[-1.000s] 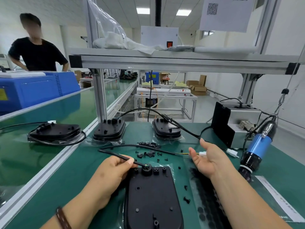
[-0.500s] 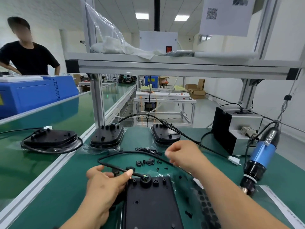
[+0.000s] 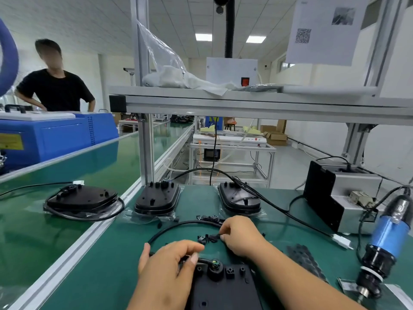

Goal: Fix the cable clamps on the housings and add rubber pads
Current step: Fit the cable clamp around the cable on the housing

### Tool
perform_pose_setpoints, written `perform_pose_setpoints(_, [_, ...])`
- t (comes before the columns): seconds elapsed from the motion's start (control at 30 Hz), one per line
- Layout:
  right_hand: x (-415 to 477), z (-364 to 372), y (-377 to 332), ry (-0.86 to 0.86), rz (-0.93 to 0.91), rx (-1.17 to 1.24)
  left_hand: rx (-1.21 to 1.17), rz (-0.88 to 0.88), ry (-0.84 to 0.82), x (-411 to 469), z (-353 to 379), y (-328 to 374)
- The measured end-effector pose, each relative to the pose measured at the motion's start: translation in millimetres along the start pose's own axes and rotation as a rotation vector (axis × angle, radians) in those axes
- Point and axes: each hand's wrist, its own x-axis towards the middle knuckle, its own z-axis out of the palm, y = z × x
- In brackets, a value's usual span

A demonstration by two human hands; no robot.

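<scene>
Left hand (image 3: 169, 265) around cable (image 3: 178, 227) at the housing (image 3: 223, 291), right hand (image 3: 241, 236) at loose clamps (image 3: 205, 239).

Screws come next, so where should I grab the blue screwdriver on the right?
Probably round the blue barrel of the screwdriver, coming from its left. It tilts bit end down with the top leaning right, and the barrel is its straight, even stretch.

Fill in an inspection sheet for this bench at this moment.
Surface: green mat on the bench.
Job's things: near housing under the hands; spare housings beyond; loose clamps; rubber pad sheet at right.
Clutter: plastic bag on the upper shelf.
Hands: left hand pinches the cable by the near housing; right hand fingers the clamps, hold unclear.
Cables: cable loops from near housing across the mat.
Surroundings: screwdriver hanging at right; person behind blue machine.
</scene>
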Motion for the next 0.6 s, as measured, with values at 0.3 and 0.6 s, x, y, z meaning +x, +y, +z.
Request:
perform_pose_setpoints(0.3, [-22,-28,0,-0.013,0.056,0.941,-0.134,0.160,-0.024,41,-19,19])
perform_pose_setpoints(0.6, [-55,-34,-19,-0.151,-0.095,1.406,-0.467,-0.009,-0.173,53,-4,29])
